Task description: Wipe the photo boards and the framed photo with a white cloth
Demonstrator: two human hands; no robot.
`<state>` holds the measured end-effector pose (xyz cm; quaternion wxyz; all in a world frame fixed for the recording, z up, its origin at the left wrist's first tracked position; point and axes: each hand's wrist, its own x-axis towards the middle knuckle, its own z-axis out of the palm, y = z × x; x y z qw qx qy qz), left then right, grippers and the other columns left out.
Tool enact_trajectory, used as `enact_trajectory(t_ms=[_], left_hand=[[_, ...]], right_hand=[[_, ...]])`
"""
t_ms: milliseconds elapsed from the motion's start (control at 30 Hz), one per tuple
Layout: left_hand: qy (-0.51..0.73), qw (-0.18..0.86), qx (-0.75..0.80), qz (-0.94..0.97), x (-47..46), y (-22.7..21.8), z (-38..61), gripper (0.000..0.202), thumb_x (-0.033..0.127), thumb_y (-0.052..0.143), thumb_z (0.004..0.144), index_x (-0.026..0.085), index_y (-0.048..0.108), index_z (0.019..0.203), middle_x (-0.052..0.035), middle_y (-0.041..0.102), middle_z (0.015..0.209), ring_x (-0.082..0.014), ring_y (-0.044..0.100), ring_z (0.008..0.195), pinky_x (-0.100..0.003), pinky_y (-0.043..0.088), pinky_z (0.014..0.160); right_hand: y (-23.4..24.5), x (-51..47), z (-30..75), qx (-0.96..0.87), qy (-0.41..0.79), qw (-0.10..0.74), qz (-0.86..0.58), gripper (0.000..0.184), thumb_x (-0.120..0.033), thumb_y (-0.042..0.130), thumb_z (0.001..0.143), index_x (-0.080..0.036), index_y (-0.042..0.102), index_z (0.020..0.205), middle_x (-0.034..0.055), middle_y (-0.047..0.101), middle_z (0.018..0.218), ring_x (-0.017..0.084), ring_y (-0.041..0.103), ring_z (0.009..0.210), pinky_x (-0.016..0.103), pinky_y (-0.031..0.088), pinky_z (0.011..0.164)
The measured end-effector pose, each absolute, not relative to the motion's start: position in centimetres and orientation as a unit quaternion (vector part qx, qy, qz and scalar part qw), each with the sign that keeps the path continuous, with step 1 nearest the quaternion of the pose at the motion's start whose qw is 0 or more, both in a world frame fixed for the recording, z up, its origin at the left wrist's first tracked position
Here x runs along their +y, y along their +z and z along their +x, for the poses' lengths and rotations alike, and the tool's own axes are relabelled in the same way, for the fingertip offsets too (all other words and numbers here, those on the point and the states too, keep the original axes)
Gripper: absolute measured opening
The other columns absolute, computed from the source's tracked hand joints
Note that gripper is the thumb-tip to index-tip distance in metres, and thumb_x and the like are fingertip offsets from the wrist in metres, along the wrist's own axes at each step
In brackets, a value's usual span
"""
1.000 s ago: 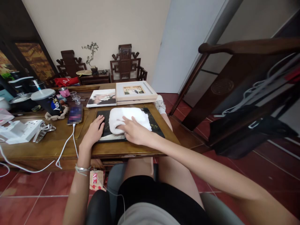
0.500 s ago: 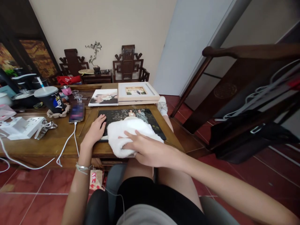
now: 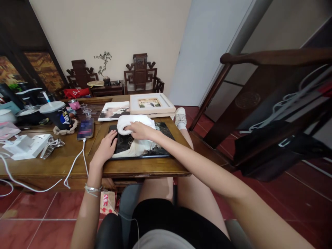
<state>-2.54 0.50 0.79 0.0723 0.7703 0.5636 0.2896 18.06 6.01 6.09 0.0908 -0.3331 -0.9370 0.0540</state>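
— Item?
— White fluffy towel (image 3: 133,122), bunched into an oblong wad, on the far end of a dark photo print (image 3: 145,149) on the wooden table (image 3: 77,162).
— Change?
— Half a second ago it sat at the print's near edge.
— Axis?
— Left to right, along the far edge.
— Hands?
— Right hand (image 3: 139,130) presses on it, fingers together, no pinch. Left hand (image 3: 106,148) lies spread on the print's left edge.

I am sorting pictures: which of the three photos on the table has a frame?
The pale wooden-framed photo, farthest back; the dark photo panel and the print are frameless.
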Motion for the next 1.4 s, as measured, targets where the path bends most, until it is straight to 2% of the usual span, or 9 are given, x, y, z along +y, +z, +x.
enact_trajectory(t_ms=[100,267,400,667,867,1033,1200,1300,1400], left_hand=[[0.291,0.073,0.562,0.771,0.4,0.9,-2.5,0.047,0.029,0.037,0.093,0.01,0.056,0.131,-0.0155,0.05,0.144,-0.0247,0.042,0.138,-0.046,0.029,0.117],[0.287,0.072,0.558,0.775,0.5,1.0,-2.5,0.046,0.029,0.037,0.093,0.014,0.057,0.131,-0.0121,0.051,0.144,-0.0238,0.042,0.138,-0.046,0.029,0.117],[0.284,0.074,0.55,0.782,0.6,0.9,-2.5,0.046,0.028,0.037,0.092,0.015,0.056,0.132,-0.0105,0.052,0.143,-0.0237,0.041,0.139,-0.046,0.029,0.117],[0.269,0.081,0.563,0.777,0.3,1.3,-2.2,0.05,0.028,0.033,0.094,0.007,0.055,0.133,-0.0156,0.048,0.146,-0.0248,0.039,0.14,-0.044,0.028,0.118],[0.269,0.07,0.57,0.773,0.3,1.1,-2.2,0.05,0.029,0.033,0.094,0.006,0.054,0.132,-0.0161,0.048,0.145,-0.024,0.039,0.14,-0.043,0.027,0.118],[0.279,0.074,0.564,0.773,0.4,0.9,-2.3,0.048,0.029,0.034,0.094,0.007,0.055,0.131,-0.0154,0.048,0.145,-0.0234,0.039,0.14,-0.043,0.027,0.118],[0.276,0.073,0.567,0.773,0.4,1.0,-2.2,0.049,0.029,0.034,0.094,0.005,0.055,0.131,-0.0174,0.048,0.145,-0.0242,0.039,0.14,-0.043,0.027,0.119],[0.283,0.073,0.566,0.771,0.4,0.9,-2.3,0.048,0.028,0.035,0.094,0.004,0.056,0.13,-0.0183,0.048,0.145,-0.0256,0.039,0.139,-0.045,0.028,0.118],[0.301,0.078,0.56,0.768,0.4,1.0,-2.2,0.047,0.03,0.037,0.093,0.007,0.056,0.13,-0.0163,0.05,0.144,-0.0257,0.04,0.139,-0.046,0.029,0.117]], right_hand=[[6.0,6.9,17.6,-0.931,0.04,0.083,-0.353,0.055,-0.004,0.044,0.077,-0.017,0.061,0.127,0.0125,0.065,0.127,0.03,0.056,0.121,0.041,0.04,0.1],[5.7,5.5,17.2,-0.926,0.02,0.075,-0.369,0.057,-0.003,0.04,0.079,-0.012,0.055,0.133,0.0226,0.061,0.127,0.038,0.045,0.129,0.059,0.037,0.099],[5.8,2.1,17.6,-0.932,0.018,0.067,-0.355,0.056,-0.002,0.041,0.079,-0.014,0.056,0.131,0.0205,0.053,0.137,0.036,0.039,0.133,0.061,0.034,0.102],[7.8,-5.7,20.8,-0.954,0.1,0.008,-0.283,0.06,0.003,0.045,0.072,-0.011,0.058,0.129,0.0188,0.036,0.153,0.038,0.021,0.145,0.065,0.027,0.109],[8.3,-5.8,24.0,-0.955,0.157,0.011,-0.25,0.063,0.005,0.042,0.067,-0.018,0.066,0.121,0.0124,0.054,0.141,0.027,0.029,0.143,0.053,0.028,0.114],[7.0,-3.7,27.0,-0.941,0.148,0.052,-0.3,0.062,0.005,0.041,0.066,-0.018,0.069,0.116,0.0102,0.052,0.143,0.027,0.034,0.141,0.047,0.033,0.112],[5.8,-1.4,28.6,-0.93,0.103,0.078,-0.344,0.057,0.002,0.042,0.068,-0.019,0.069,0.114,0.0078,0.071,0.114,0.028,0.037,0.14,0.041,0.04,0.104],[5.7,-0.3,27.9,-0.914,0.074,0.076,-0.392,0.058,0.002,0.041,0.069,-0.016,0.066,0.118,0.0106,0.072,0.104,0.031,0.047,0.132,0.04,0.042,0.099],[5.8,0.5,26.1,-0.894,0.054,0.057,-0.441,0.062,0.001,0.041,0.071,-0.014,0.059,0.128,0.0156,0.069,0.107,0.035,0.047,0.129,0.045,0.042,0.096]])
